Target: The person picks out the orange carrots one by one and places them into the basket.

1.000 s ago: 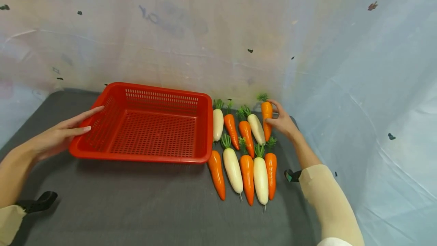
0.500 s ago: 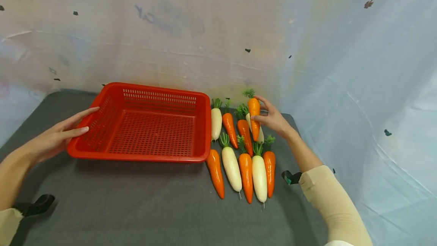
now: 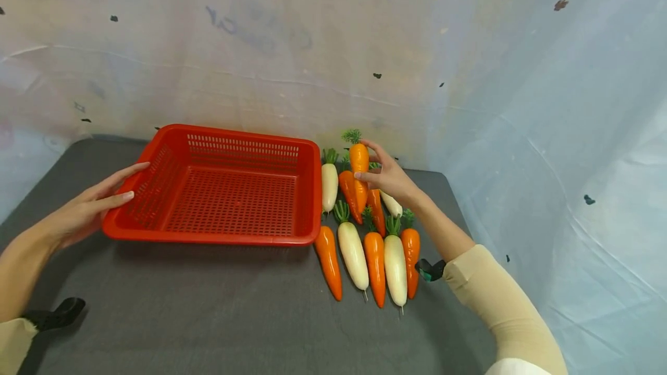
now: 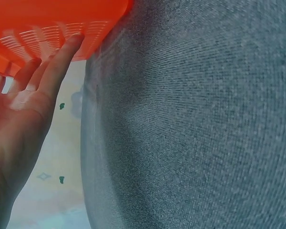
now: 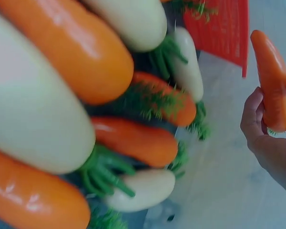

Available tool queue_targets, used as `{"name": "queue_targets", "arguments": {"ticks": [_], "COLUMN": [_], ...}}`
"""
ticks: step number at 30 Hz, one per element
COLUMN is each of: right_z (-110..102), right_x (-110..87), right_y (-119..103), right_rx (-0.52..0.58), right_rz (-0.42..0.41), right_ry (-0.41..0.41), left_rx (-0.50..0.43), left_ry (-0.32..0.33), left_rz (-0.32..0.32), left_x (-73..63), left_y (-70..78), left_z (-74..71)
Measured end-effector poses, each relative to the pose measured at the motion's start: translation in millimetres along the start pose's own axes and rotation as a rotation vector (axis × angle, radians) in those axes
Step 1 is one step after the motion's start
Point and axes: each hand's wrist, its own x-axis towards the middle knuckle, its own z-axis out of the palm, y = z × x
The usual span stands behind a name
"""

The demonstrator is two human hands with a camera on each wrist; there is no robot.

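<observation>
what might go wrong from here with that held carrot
The glossy carrot, pinched in the right hand, might slip onto the vegetables below. Its hanging tip could catch on the red basket. A push from the left hand, touching the basket's left end, might slide it into the nearby white radish.

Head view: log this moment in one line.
right hand: holds carrot | left hand: touches red basket | carrot: outside red basket
</observation>
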Motion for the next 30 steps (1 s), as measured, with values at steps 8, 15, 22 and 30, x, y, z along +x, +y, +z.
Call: {"name": "queue_targets", "arguments": {"ticks": [8,15,22,30], "right_z": [25,49,73,96], "right_x": [9.7,22.8,39.9,55.2], "right_y": [-16,-27,-38,-49], "right_rx": [0.054,0.034,0.056,0.033], "right_rz": [-0.026,-0.068,-0.077,-0.077], "right_ry": [-0.031,-0.078,-0.111,-0.122], "left_rx": [0.005,-0.001,-0.088,-0.13], "left_ry": [0.004,0.026,0.002,-0.014], "left_rz": [0.02,0.029,0.092,0.103], "left_x": [-1.4,-3.7,-4.1,-4.6], "left_y": [0.7,-3.1,-4.4,-4.7], "left_z": [0.4,2.5,1.8,1.5]}}
